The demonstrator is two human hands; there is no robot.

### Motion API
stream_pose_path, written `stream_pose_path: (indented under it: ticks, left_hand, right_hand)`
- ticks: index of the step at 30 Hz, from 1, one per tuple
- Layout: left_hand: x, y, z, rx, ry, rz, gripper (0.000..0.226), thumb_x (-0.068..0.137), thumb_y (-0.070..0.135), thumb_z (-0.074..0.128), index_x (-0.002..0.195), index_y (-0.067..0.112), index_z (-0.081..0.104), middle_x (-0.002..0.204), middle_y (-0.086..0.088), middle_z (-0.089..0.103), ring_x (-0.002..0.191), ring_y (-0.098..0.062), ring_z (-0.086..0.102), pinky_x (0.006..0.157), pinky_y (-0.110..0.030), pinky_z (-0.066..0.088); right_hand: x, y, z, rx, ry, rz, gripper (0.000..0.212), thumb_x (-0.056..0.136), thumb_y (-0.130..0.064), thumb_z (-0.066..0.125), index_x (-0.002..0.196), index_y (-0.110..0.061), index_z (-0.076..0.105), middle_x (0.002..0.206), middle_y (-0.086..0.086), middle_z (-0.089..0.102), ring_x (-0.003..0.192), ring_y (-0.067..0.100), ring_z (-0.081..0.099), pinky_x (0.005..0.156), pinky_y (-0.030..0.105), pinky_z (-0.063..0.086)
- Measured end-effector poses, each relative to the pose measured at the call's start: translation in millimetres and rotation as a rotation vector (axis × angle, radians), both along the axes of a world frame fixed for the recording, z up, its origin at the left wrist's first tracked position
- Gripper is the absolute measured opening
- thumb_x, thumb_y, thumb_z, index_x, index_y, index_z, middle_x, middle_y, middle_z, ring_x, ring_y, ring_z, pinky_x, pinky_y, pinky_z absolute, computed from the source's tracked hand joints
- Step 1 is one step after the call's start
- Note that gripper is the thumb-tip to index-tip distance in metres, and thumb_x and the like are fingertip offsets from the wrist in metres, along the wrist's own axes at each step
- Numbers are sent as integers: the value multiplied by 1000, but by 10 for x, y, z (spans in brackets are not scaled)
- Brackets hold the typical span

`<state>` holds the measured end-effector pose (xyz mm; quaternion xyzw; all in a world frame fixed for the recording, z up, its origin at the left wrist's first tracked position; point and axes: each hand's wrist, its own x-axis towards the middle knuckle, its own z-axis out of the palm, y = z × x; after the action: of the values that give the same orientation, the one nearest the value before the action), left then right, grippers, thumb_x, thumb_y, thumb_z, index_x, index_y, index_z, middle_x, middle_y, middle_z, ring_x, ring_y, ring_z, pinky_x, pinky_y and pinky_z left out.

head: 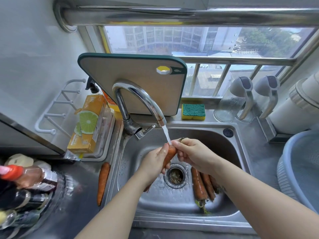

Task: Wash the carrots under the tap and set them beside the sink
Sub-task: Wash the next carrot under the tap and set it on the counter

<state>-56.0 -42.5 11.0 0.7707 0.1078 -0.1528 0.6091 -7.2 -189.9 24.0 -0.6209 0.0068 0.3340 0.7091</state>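
Water runs from the chrome tap (138,100) onto an orange carrot (170,155) held over the steel sink (203,133). My left hand (153,161) grips the carrot's lower part and my right hand (191,154) holds its top end by the green stub. Three more carrots (202,183) lie in the basin right of the drain (175,175), partly hidden by my right forearm. One carrot (103,181) lies on the counter just left of the sink.
A cutting board (138,78) leans behind the tap. A sponge (193,112) and two glass jugs (231,102) sit on the sill. An orange box (89,125) stands at the left, bottles (22,183) at the lower left, a blue basin (300,171) at the right.
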Motion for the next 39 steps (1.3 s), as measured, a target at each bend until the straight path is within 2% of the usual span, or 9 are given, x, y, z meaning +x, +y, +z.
stream_pose_path:
  ticks: [5,9,12,17,23,27,32,35,39]
  left_hand:
    - [-1,105,37,-52,113,-63,55,95,55,26,94,22,70,70,5,70,58,-6,56,63,-23,46]
    - [-5,-25,66,106,44,-136,36,94,52,41,111,26,57,89,11,64,78,-11,61,73,-29,49]
    - [-45,-145,82,175,-47,-103,22,95,42,48,111,27,49,85,19,55,83,-5,57,66,-19,40]
    - [-59,-130,23,258,-109,-120,19,91,40,57,107,34,47,86,20,58,84,-2,58,67,-19,42]
    - [-36,-1,28,143,-73,-130,17,87,31,66,99,21,60,75,15,61,61,10,55,54,-6,37]
    - [18,74,38,56,4,-133,14,82,18,70,94,22,65,61,15,60,53,1,52,56,-19,41]
    - [50,94,82,37,20,-205,13,83,16,68,90,27,63,52,16,58,48,-1,48,52,-19,38]
    - [50,90,77,21,21,-205,10,83,17,67,91,24,65,58,10,57,51,-8,48,50,-22,38]
    - [42,68,87,42,-9,-224,10,85,19,68,91,27,66,66,14,64,53,4,53,51,-13,40]
  right_hand:
    - [32,-63,61,-57,-72,86,15,92,-14,59,83,-6,69,67,2,56,61,8,47,62,16,43]
    - [-9,48,15,-402,-293,-56,24,86,-23,67,67,-8,69,56,1,56,53,9,48,57,23,41]
    - [-22,135,-40,-516,-289,-220,29,80,-23,70,55,-11,62,53,0,56,53,11,49,58,27,42]
    - [-67,166,-56,-374,-94,-306,41,75,-22,78,47,-17,48,48,-1,50,52,14,49,56,28,42]
    - [-19,-9,59,-182,-127,76,6,85,-5,67,84,0,70,71,4,65,68,13,59,73,26,51]
    - [9,-67,94,-106,-137,210,22,87,1,62,81,-15,74,75,0,66,70,9,57,74,21,49]
    - [-26,-43,-21,55,62,146,20,86,-2,60,90,-12,77,96,12,68,92,28,52,88,33,45]
    - [-60,-27,-53,158,185,113,22,79,-9,64,99,-9,73,96,11,68,82,18,57,77,23,49]
    - [-53,-3,-99,135,222,49,15,84,-8,63,93,-8,75,80,6,64,57,6,44,65,18,44]
